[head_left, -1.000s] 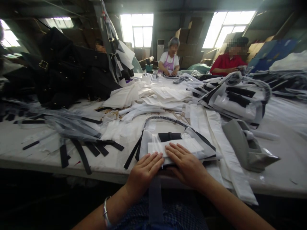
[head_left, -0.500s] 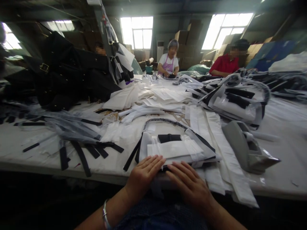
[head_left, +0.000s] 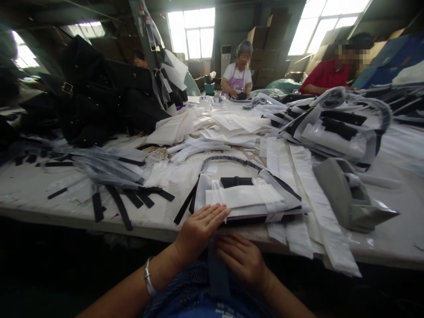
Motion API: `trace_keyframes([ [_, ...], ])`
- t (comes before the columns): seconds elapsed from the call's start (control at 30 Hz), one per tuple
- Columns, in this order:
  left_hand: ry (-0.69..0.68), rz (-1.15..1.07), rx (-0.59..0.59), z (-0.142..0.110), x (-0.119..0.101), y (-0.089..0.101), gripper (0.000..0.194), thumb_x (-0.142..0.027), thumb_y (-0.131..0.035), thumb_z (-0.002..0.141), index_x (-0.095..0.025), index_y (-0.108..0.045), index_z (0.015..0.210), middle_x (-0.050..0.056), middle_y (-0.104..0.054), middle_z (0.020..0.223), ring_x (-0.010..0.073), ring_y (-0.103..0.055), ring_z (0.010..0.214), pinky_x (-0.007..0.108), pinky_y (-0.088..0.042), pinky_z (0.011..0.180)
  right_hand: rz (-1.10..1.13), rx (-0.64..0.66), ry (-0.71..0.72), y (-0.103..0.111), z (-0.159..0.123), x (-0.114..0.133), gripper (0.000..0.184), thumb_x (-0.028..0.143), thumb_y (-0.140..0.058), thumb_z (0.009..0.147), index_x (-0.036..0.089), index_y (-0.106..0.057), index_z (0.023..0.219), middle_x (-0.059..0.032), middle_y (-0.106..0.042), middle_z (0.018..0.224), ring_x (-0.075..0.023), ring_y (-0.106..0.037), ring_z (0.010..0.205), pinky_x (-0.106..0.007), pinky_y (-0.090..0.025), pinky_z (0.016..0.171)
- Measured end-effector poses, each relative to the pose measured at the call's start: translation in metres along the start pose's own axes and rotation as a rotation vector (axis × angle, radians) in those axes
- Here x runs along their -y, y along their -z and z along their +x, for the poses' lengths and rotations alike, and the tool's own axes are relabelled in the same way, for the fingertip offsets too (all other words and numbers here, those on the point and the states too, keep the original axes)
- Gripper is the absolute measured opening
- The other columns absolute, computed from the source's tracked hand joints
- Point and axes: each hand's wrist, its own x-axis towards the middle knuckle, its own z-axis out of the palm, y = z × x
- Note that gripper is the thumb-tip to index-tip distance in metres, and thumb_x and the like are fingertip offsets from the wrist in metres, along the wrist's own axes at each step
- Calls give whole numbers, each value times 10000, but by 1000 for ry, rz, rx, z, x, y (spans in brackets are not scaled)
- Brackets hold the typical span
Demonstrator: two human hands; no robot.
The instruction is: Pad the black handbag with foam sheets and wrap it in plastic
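Observation:
A black handbag [head_left: 236,181] lies at the table's front edge, its front partly covered by white paper [head_left: 243,196] and its arched handle [head_left: 232,159] wrapped in clear plastic. My left hand [head_left: 202,225] rests flat on the bag's near left edge, fingers stretched out. Just below the table edge, my right hand [head_left: 241,258] has its fingers bent against a translucent strip [head_left: 218,274] that hangs over my lap. The thumb on that side is hidden.
Plastic-wrapped black straps [head_left: 112,170] lie left, near a pile of black bags [head_left: 99,92]. A grey tape dispenser [head_left: 351,194] and long white paper strips [head_left: 323,207] are on the right. Another wrapped bag [head_left: 344,128] lies behind. Two co-workers [head_left: 236,79] sit across the table.
My right hand has moved left and down, off the bag's near edge to the hanging strip. My left hand stays on the bag. The view has shifted slightly.

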Motion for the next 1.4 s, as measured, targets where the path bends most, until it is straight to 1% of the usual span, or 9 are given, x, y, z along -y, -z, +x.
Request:
trace_keyframes([
  [0.13,7,13,-14,0,-2,0,455,-49,-382,985,-157,-463,1419,60,-576,1398,162,-514,1317,365,-459,1110,59,-7,-62,14,-5,11,242,33,-498,941,89,-691,1077,-116,-770,1017,-221,-718,1019,-403,-596,942],
  [0.33,18,32,-64,1,-7,-4,434,-41,-386,987,-156,-498,1390,59,-590,1380,162,-528,1303,356,-470,1098,54,-34,-83,17,-4,22,260,61,-458,974,90,-702,1060,-105,-776,997,-201,-723,1010,-354,-601,936],
  [0.6,72,-15,-149,1,-9,-8,325,-84,-383,1009,-137,-599,1247,39,-640,1320,146,-561,1268,313,-468,1090,28,64,-4,30,5,14,298,99,-406,1004,94,-702,1040,-104,-779,976,-187,-727,990,-319,-588,926],
  [0.77,98,-55,-137,2,-7,-8,289,-107,-395,1013,-140,-620,1191,36,-649,1309,149,-567,1263,310,-473,1086,26,148,-18,38,9,12,347,136,-354,1033,112,-701,1031,-81,-780,980,-172,-730,978,-292,-570,944],
  [0.93,77,-66,-128,2,-4,-7,297,-105,-408,1007,-152,-632,1196,51,-640,1322,168,-576,1255,332,-498,1070,54,136,-59,47,16,10,369,193,-337,1049,109,-697,1049,-85,-782,974,-175,-729,987,-291,-578,942],
  [1.07,78,-66,-141,0,-3,-6,283,-135,-433,1005,-182,-662,1166,70,-652,1298,177,-605,1215,328,-522,1037,96,111,-129,58,28,-1,271,157,-435,1005,117,-676,1122,-102,-780,970,-195,-734,974,-305,-616,874],
  [1.17,122,-65,-199,0,-4,-7,280,-168,-431,1012,-192,-688,1122,82,-688,1178,176,-640,1133,299,-547,982,90,126,-137,65,43,-11,249,98,-493,955,115,-667,1133,-108,-775,960,-204,-733,964,-307,-619,828],
  [1.27,120,-81,-205,1,-5,-6,305,-195,-401,1023,-184,-689,1123,73,-699,1097,177,-647,1089,289,-552,963,63,140,-169,67,61,-21,247,72,-489,943,134,-668,1103,-89,-767,923,-190,-731,908,-299,-603,794],
  [1.4,108,-114,-207,0,-3,-4,323,-191,-378,1027,-159,-664,1173,66,-709,1112,168,-649,1088,300,-522,1018,43,177,-258,64,84,-36,253,91,-474,952,187,-674,1074,-48,-747,865,-168,-701,776,-293,-561,713],
])
